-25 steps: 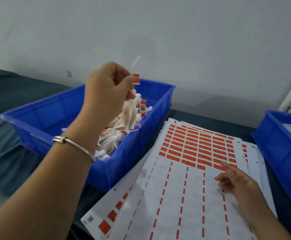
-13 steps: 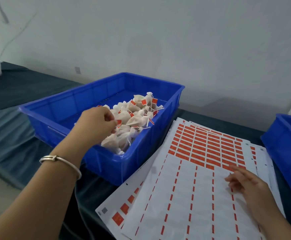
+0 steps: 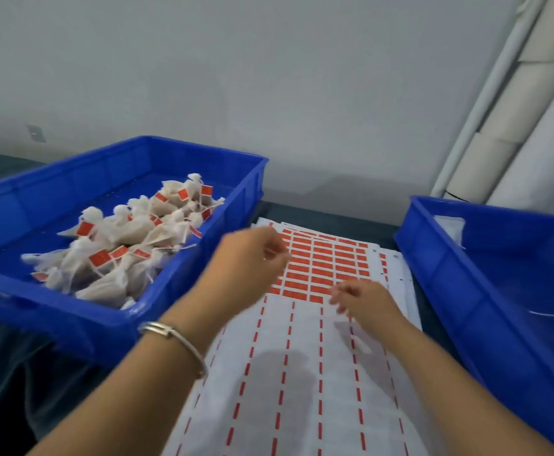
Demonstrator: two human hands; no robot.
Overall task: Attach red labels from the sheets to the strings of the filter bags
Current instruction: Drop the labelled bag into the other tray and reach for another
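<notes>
At the far left, a blue crate sits on the dark table with its near wall toward the camera. Inside it lies a heap of white filter bags, piled mostly toward the crate's right half, their strings tangled together. Many of the bags already carry small red labels on their strings; the left part of the crate floor is bare blue.

Just right of the crate, the left hand hangs above the label sheets, a metal bangle on its wrist. Its fingers are curled inward, and motion blur hides whether they pinch anything, so I cannot tell its grasp.

The sheets lie stacked between the two crates. The near part is stripped, showing only thin red dashes in columns; the far part still holds a block of unpeeled red stickers in rows.

The right hand rests low over the sheet at the near edge of that red block, fingers loosely bent and spread, gripping nothing visible.

At the far right stands a second blue crate; something pale lies inside, too blurred to identify.
</notes>
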